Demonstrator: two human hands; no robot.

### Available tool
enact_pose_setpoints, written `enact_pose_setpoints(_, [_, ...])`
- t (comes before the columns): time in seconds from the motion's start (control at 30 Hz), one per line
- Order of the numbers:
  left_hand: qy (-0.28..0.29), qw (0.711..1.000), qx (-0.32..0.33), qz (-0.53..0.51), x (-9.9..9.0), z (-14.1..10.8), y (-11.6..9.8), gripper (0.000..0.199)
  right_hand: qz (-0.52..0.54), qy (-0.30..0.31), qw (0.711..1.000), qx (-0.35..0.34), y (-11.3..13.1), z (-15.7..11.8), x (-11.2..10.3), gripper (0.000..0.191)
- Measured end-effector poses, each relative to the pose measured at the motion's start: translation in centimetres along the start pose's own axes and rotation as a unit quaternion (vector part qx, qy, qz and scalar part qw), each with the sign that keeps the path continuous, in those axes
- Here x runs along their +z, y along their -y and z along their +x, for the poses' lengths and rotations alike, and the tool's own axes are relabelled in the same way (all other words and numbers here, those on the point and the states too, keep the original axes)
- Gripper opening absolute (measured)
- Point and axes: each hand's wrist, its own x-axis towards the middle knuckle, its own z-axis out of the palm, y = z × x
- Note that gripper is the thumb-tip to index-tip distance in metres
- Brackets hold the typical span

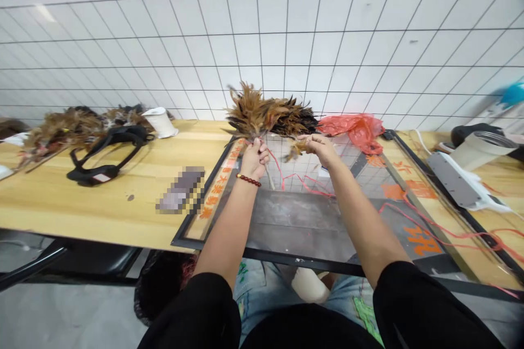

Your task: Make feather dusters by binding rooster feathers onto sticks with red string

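My left hand, with a beaded bracelet on the wrist, is closed round the base of a feather duster whose brown feathers fan upward. A thin stick end shows below this fist. To the right, my right hand pinches a small brown feather between thumb and fingers, a short way from the duster. Pink string trails down from near my left hand and across the glass. Behind the duster lies a pile of brown and black feathers; where the two meet is hard to tell.
A black-framed glass panel lies under my hands. Left are a phone-like pixelated object, a black headset frame, a white spool and more feathers. Right are a red plastic bag and a power strip. A wire grid stands behind.
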Motion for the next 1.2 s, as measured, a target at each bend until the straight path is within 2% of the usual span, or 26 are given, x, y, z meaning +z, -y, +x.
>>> enact_pose_setpoints(0.13, [0.001, 0.998, -0.025, 0.058, 3.0, 2.6, 3.0, 0.027, 0.204, 0.000, 0.979, 0.016, 2.3, -1.4, -2.5, 0.019])
enact_pose_setpoints(0.23, [0.024, 0.995, -0.041, 0.084, 4.7, 3.6, 5.2, 0.026, 0.307, -0.039, 0.947, 0.082, 3.0, -1.3, -3.5, 0.024])
enact_pose_setpoints(0.37, [0.057, 0.989, -0.067, 0.118, 5.5, 4.2, 7.0, 0.025, 0.307, -0.104, 0.924, 0.203, 3.5, -0.7, -4.1, 0.017])
enact_pose_setpoints(0.47, [0.082, 0.986, -0.091, 0.109, 5.6, 4.1, 7.3, 0.035, 0.260, -0.127, 0.927, 0.238, 3.8, -0.5, -3.7, 0.009])
enact_pose_setpoints(0.6, [0.119, 0.983, -0.112, 0.084, 6.1, 3.6, 7.0, 0.054, 0.222, -0.130, 0.940, 0.225, 4.1, -0.6, -2.6, 0.008])
enact_pose_setpoints(0.7, [0.135, 0.976, -0.132, 0.109, 6.5, 3.0, 7.2, 0.057, 0.209, -0.146, 0.945, 0.202, 4.5, -0.7, -1.8, 0.010])
enact_pose_setpoints(0.8, [0.150, 0.969, -0.142, 0.133, 6.6, 2.7, 7.7, 0.049, 0.191, -0.169, 0.950, 0.183, 4.9, -0.8, -1.5, 0.010])
enact_pose_setpoints(0.9, [0.159, 0.967, -0.113, 0.162, 6.5, 2.7, 8.2, 0.033, 0.181, -0.183, 0.950, 0.174, 5.2, -0.9, -1.5, 0.011])
enact_pose_setpoints(1.0, [0.133, 0.967, -0.070, 0.207, 6.3, 2.7, 8.6, 0.025, 0.176, -0.175, 0.955, 0.162, 5.2, -0.9, -1.8, 0.014])
enact_pose_setpoints(1.1, [0.085, 0.971, -0.028, 0.222, 6.4, 2.8, 8.7, 0.027, 0.169, -0.164, 0.962, 0.136, 4.5, -0.7, -2.1, 0.018])
enact_pose_setpoints(1.2, [0.056, 0.978, 0.003, 0.202, 6.5, 2.9, 8.6, 0.030, 0.139, -0.201, 0.965, 0.099, 3.1, -0.3, -2.1, 0.024])
